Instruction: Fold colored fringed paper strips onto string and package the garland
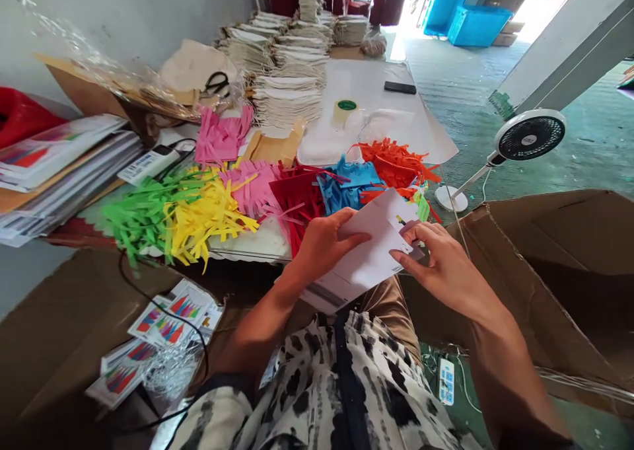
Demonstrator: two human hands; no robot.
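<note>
A white printed card (pixel 361 258) is tilted over my lap. My left hand (pixel 321 248) grips its left side, the thumb lying across the face. At its right edge my right hand (pixel 440 265) pinches the card near a small cut-out with a bit of yellow and black; what lies behind the fingers is hidden. Just beyond the card lie cut fringed bundles: red-orange (pixel 396 162), blue (pixel 349 182), dark red (pixel 300 195), pink (pixel 255 186), yellow (pixel 208 215) and green (pixel 148 212).
Stacked off-white corded pieces (pixel 290 96) fill the table's back. Tape (pixel 344 110), a black phone-like slab (pixel 400 88) and scissors (pixel 216 84) lie around. Printed sheets (pixel 64 166) are piled left. A fan (pixel 528 136) and cardboard box (pixel 545 252) stand right; a power strip (pixel 446 382) is below.
</note>
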